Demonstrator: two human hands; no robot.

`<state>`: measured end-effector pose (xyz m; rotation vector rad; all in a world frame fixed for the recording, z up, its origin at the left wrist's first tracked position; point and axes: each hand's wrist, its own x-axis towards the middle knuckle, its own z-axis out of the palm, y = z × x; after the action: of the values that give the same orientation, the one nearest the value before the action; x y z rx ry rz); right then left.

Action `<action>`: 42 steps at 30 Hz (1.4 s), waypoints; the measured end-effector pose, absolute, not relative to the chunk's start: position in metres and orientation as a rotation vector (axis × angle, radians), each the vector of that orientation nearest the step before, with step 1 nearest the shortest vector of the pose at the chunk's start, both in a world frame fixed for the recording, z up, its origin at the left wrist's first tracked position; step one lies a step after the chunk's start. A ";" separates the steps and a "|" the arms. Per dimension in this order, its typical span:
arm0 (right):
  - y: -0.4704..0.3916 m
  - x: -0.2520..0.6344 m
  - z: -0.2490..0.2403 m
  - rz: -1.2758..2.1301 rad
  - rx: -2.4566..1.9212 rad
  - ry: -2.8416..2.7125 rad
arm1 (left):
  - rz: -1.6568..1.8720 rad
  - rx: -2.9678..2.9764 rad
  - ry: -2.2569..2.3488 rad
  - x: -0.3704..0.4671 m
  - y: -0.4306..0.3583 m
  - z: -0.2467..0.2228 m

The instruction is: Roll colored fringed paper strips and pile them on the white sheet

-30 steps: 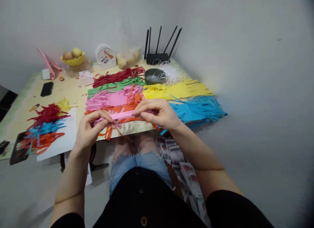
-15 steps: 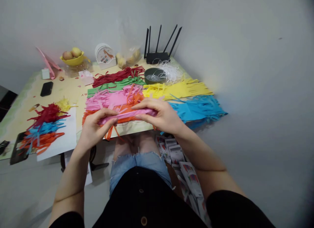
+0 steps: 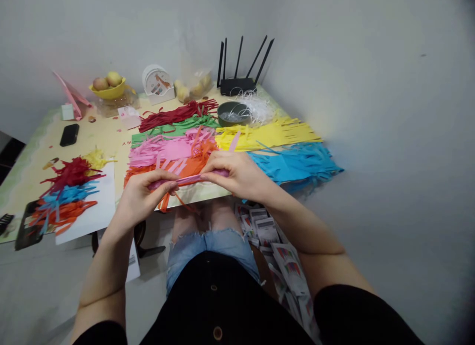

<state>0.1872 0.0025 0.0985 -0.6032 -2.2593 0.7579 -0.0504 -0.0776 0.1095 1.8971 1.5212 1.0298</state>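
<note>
Between my two hands stretches a narrow rolled strip of pink fringed tissue paper (image 3: pixel 189 179), held level over the table's front edge. My left hand (image 3: pixel 148 189) pinches its left end between thumb and fingers. At the other end, my right hand (image 3: pixel 232 171) has it gripped between thumb and forefinger; a pink strand sticks up behind the knuckles. Just beyond lie orange fringed paper (image 3: pixel 189 165) and a pink fringed stack (image 3: pixel 168 149). Green (image 3: pixel 148 137), dark red (image 3: pixel 174 116), yellow (image 3: pixel 267 137) and blue (image 3: pixel 293 164) fringed papers spread around them.
On the left, finished-looking tassels (image 3: pixel 72 174) in several colours lie partly on a white sheet (image 3: pixel 100 206). A phone (image 3: pixel 70 134), fruit bowl (image 3: pixel 111 89), router (image 3: pixel 237 86) and green bowl of white string (image 3: pixel 232 115) stand farther back. Printed packets (image 3: pixel 285 261) sit below, right.
The pink paper has become narrower and tighter between my hands. My right hand has shifted slightly left, its fingers closing further around the strip.
</note>
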 end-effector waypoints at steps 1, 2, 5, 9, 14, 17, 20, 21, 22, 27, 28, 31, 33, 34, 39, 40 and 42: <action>0.001 0.186 0.098 0.743 -0.603 -2.251 | 1.030 1.884 1.535 -0.049 -0.078 0.109; 0.000 0.186 0.098 0.754 -0.610 -2.236 | 1.040 1.860 1.534 -0.048 -0.078 0.109; -0.002 0.184 0.095 0.926 -0.652 -2.153 | 1.130 1.665 1.429 -0.044 -0.078 0.106; -0.004 0.182 0.087 1.213 -0.664 -1.917 | 1.278 1.429 1.327 -0.041 -0.079 0.101; -0.002 0.180 0.077 1.500 -0.522 -1.678 | 1.327 1.296 1.318 -0.044 -0.082 0.092; 0.003 0.179 0.073 1.595 -0.409 -1.620 | 1.362 1.240 1.261 -0.044 -0.081 0.090; 0.006 0.178 0.071 1.575 -0.384 -1.645 | 1.401 1.220 1.186 -0.041 -0.079 0.092; 0.006 0.179 0.071 1.531 -0.384 -1.677 | 1.409 1.208 1.164 -0.040 -0.078 0.092; 0.006 0.179 0.071 1.468 -0.383 -1.720 | 1.414 1.192 1.144 -0.039 -0.077 0.092; 0.006 0.189 0.074 1.094 -0.357 -1.991 | 1.431 1.131 1.038 -0.037 -0.076 0.085; 0.007 0.191 0.075 1.040 -0.329 -2.034 | 1.435 1.139 1.026 -0.037 -0.077 0.083; 0.008 0.197 0.078 0.929 -0.254 -2.123 | 1.414 1.273 1.067 -0.041 -0.080 0.083; 0.010 0.199 0.080 0.865 -0.259 -2.186 | 1.257 1.493 1.174 -0.045 -0.081 0.090; 0.010 0.199 0.082 0.828 -0.266 -2.227 | 1.140 1.623 1.236 -0.046 -0.081 0.095; 0.012 0.199 0.091 0.668 -0.180 -2.434 | 0.812 2.049 1.348 -0.043 -0.071 0.118; 0.011 0.199 0.092 0.646 -0.165 -2.454 | 0.780 2.060 1.319 -0.042 -0.068 0.119; 0.010 0.200 0.093 0.602 -0.152 -2.482 | 0.715 2.041 1.269 -0.040 -0.064 0.116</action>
<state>0.1997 0.0104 0.0931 -0.1520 -2.4816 0.6022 -0.0400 -0.0636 0.1164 2.0411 1.2690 0.7149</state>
